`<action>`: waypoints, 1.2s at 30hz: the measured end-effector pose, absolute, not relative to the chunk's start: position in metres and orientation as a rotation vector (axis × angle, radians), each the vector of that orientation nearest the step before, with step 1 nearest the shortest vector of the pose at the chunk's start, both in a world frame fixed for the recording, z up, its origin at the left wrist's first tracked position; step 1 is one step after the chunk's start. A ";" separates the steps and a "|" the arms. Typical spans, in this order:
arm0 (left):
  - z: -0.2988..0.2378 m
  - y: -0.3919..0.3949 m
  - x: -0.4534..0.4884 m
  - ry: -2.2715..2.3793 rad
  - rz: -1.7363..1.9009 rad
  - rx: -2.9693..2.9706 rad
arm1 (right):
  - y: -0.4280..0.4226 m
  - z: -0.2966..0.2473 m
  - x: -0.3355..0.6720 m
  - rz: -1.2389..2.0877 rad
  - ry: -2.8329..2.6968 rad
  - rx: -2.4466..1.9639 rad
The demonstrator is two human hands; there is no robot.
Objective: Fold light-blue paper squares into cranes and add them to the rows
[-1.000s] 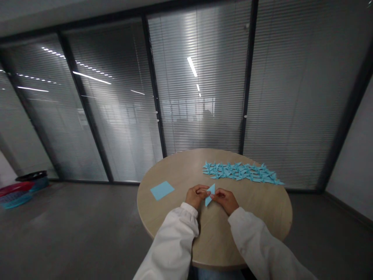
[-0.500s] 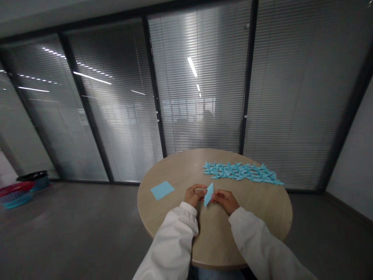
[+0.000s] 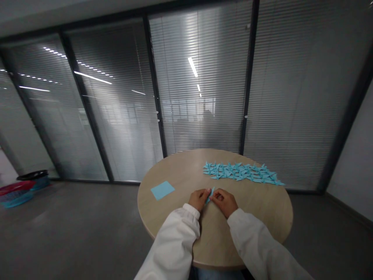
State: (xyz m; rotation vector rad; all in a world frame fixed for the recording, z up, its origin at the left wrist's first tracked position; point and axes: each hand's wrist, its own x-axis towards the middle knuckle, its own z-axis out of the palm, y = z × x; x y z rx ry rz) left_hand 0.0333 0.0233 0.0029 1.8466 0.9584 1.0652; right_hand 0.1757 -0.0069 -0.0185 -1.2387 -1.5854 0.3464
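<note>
A small folded piece of light blue paper (image 3: 210,194) is pinched between my two hands over the round wooden table (image 3: 180,171). My left hand (image 3: 199,199) grips its left side with curled fingers. My right hand (image 3: 224,201) grips its right side, fingers closed as well. Only a narrow strip of the paper shows between the fingers. Both arms wear white sleeves.
A flat light blue paper square (image 3: 162,189) lies on the table to the left of my hands. A long row of several folded blue paper cranes (image 3: 241,172) lies across the far right of the table. Glass walls with blinds stand behind. Coloured baskets (image 3: 17,190) sit on the floor far left.
The paper stood up as a broad triangle between my hands; now it is pressed narrower and lower, and both hands have closed in around it.
</note>
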 end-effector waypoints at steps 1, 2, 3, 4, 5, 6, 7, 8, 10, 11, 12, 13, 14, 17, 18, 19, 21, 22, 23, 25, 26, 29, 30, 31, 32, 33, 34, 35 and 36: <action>0.003 0.023 0.034 0.936 1.036 1.861 | -0.007 -0.018 0.176 0.328 -1.608 -1.209; 0.003 0.022 0.035 0.898 1.010 1.863 | -0.008 -0.017 0.176 0.308 -1.627 -1.182; 0.003 0.023 0.036 0.850 0.994 1.854 | -0.008 -0.016 0.176 0.284 -1.641 -1.159; 0.002 0.023 0.037 0.801 0.986 1.836 | -0.009 -0.016 0.176 0.258 -1.652 -1.142; 0.001 0.024 0.038 0.759 0.984 1.806 | -0.009 -0.015 0.176 0.230 -1.664 -1.128; 0.000 0.025 0.038 0.731 0.986 1.757 | -0.009 -0.015 0.176 0.199 -1.679 -1.113; -0.001 0.027 0.038 0.716 0.991 1.690 | -0.010 -0.016 0.176 0.166 -1.699 -1.094; -0.002 0.028 0.038 0.713 0.996 1.615 | -0.010 -0.016 0.176 0.134 -1.720 -1.073; -0.003 0.030 0.037 0.713 1.010 1.477 | -0.011 -0.018 0.176 0.076 -1.768 -1.033; -0.004 0.031 0.037 0.716 1.016 1.426 | -0.011 -0.019 0.176 0.053 -1.789 -1.021; -0.004 0.031 0.037 0.723 1.021 1.385 | -0.012 -0.019 0.176 0.036 -1.807 -1.016; -0.004 0.032 0.037 0.736 1.027 1.350 | -0.013 -0.020 0.176 0.025 -1.821 -1.017; -0.004 0.031 0.037 0.753 1.031 1.314 | -0.013 -0.020 0.175 0.017 -1.833 -1.020; -0.004 0.031 0.037 0.809 1.046 1.233 | -0.015 -0.019 0.175 0.005 -1.853 -1.018; -0.004 0.031 0.037 0.824 1.054 1.220 | -0.015 -0.018 0.175 0.005 -1.861 -1.013; -0.005 0.031 0.037 0.837 1.061 1.217 | -0.015 -0.017 0.176 0.005 -1.867 -1.008; -0.005 0.032 0.037 0.855 1.074 1.220 | -0.015 -0.017 0.176 0.005 -1.871 -1.005; -0.006 0.032 0.037 0.858 1.074 1.224 | -0.015 -0.017 0.176 0.004 -1.870 -1.006; -0.006 0.032 0.037 0.855 1.072 1.227 | -0.015 -0.017 0.177 0.004 -1.868 -1.007; -0.007 0.033 0.037 0.840 1.057 1.229 | -0.014 -0.018 0.177 0.007 -1.863 -1.011; -0.007 0.033 0.036 0.838 1.047 1.230 | -0.014 -0.018 0.177 0.013 -1.861 -1.011; -0.009 0.034 0.036 0.854 1.026 1.244 | -0.014 -0.018 0.177 0.051 -1.843 -1.005; -0.009 0.034 0.036 0.858 1.020 1.251 | -0.014 -0.018 0.177 0.070 -1.834 -1.001; -0.009 0.034 0.035 0.858 1.011 1.259 | -0.014 -0.017 0.177 0.089 -1.823 -0.996; -0.010 0.034 0.035 0.855 1.002 1.268 | -0.014 -0.016 0.177 0.107 -1.810 -0.991; -0.010 0.034 0.035 0.851 0.994 1.275 | -0.014 -0.016 0.177 0.123 -1.790 -0.985; -0.010 0.034 0.035 0.848 0.986 1.283 | -0.014 -0.015 0.177 0.138 -1.770 -0.978; -0.009 0.034 0.035 0.844 0.976 1.291 | -0.013 -0.015 0.178 0.151 -1.750 -0.974; -0.009 0.033 0.035 0.838 0.964 1.295 | -0.013 -0.014 0.178 0.162 -1.730 -0.976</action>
